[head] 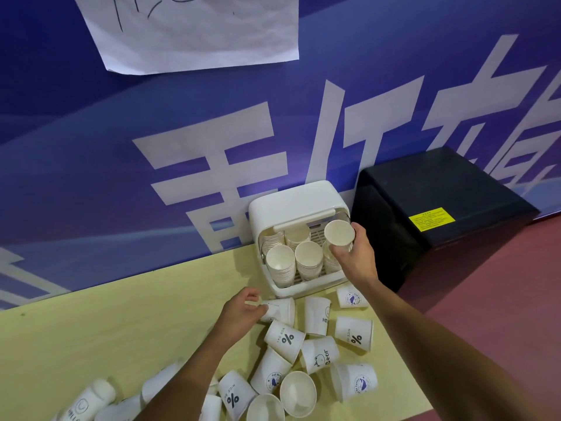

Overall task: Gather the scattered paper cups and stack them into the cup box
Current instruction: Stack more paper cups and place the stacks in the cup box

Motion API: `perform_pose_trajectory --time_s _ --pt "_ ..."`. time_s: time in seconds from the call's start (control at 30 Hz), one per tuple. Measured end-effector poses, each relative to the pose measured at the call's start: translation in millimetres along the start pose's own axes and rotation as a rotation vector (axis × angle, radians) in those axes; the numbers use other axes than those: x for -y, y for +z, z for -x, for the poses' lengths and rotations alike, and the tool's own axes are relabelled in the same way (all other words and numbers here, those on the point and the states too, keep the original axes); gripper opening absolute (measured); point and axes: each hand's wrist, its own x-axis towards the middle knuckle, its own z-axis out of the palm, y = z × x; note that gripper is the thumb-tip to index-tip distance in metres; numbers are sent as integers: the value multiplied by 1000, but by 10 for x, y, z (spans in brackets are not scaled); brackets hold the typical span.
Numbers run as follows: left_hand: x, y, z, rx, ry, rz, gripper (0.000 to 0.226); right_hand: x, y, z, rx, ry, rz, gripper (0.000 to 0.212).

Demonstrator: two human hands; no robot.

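The cup box point(291, 205) is white, stands at the far edge of the yellow table point(121, 329), and has its back against a blue banner wall point(91, 141) with large white characters. Its front is open, and several stacks of cups point(309, 256) stand upright inside it, mouths toward the camera.

The right hand point(355, 253) is at the right side of the box's opening. Its fingers and thumb are curled around a paper cup point(338, 233), which it holds tilted with the mouth facing up and toward the camera, above the rightmost stack.

The left hand point(239, 311) is just in front of the box, a little to its left. Its fingers are curled at the base end of a tipped cup point(279, 309) lying on its side. It seems to pinch that base between thumb and fingers, though blur makes the contact hard to confirm.

The scattered cups point(353, 332) lie on the table in front of the box. Most are on their sides or upside down, some overlap, and they carry prints such as "%", "NICE DAY" and "Bear". More of them trail off toward the near left edge of the view.

Just to the right of the box stands a black cabinet point(455, 183) with a yellow label point(431, 219). High on the wall above and to the left of the box hangs a white paper sheet point(194, 28).
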Motion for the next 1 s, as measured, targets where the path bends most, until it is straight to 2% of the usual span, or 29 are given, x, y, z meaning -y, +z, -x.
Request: perform_pose_trajectory --time_s 0.13,0.23,0.33,0.53,0.67,0.73,1.0 --pt "81 -52 18 -18 -19 -12 32 -77 52 28 40 16 93 84" --pt "91 -75 22 -24 -21 -9 32 -31 105 177 -17 -13 137 75" --pt "109 -76 43 -15 -19 -39 34 52 222 434 -30 -130 172 60" --pt "248 -51 197 31 -19 -140 36 -58 518 955 227 -236 272 53" --pt "505 -165 382 46 -27 -208 33 -254 658 1142 510 -175 419 55" --pt "625 -248 487 44 -35 -227 32 -325 706 1209 592 -154 491 56" --pt "896 -340 781 94 -62 -211 37 -217 1100 1449 624 -278 632 52"
